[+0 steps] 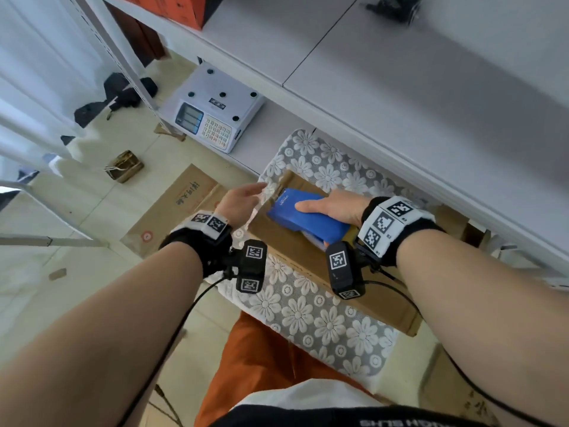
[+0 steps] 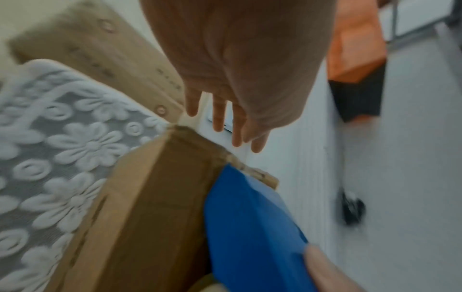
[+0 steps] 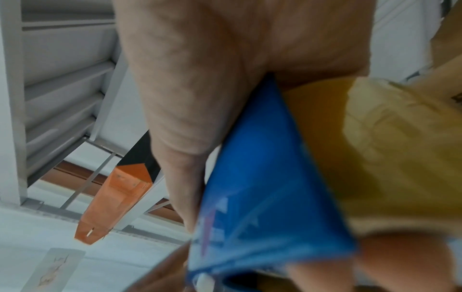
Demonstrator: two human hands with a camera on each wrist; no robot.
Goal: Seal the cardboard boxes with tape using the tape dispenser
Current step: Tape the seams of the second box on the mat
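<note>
**Blue tape dispenser on a long cardboard box**

Nearest the head camera, two bare forearms reach forward, each wrist strapped with a black band carrying square black-and-white marker tags. On the left, flattened cardboard (image 1: 181,204) lies on the pale floor, printed with dark characters and a small red round mark; I cannot read the characters. Further back a white weighing scale (image 1: 215,115) with a display and keypad sits on the lower shelf. The left hand (image 1: 238,203) hovers at the far left end of the cardboard box (image 1: 295,257), its fingers (image 2: 218,116) straight and slightly spread, holding nothing; whether they touch the box end I cannot tell.

That box is long, narrow and plain brown, lying on a grey table cover (image 1: 311,315) patterned with white flowers; dark print runs along its side but is too blurred to read. On top of the box, toward its far end, rests the tape dispenser (image 1: 308,220), a smooth blue shell with small white lettering near its nose, too small to make out. A yellowish-brown tape roll (image 3: 390,150) shows behind the blue shell in the right wrist view. The right hand (image 1: 334,208) grips the dispenser from above, thumb along its near side, fingers curled over the far side.
</note>
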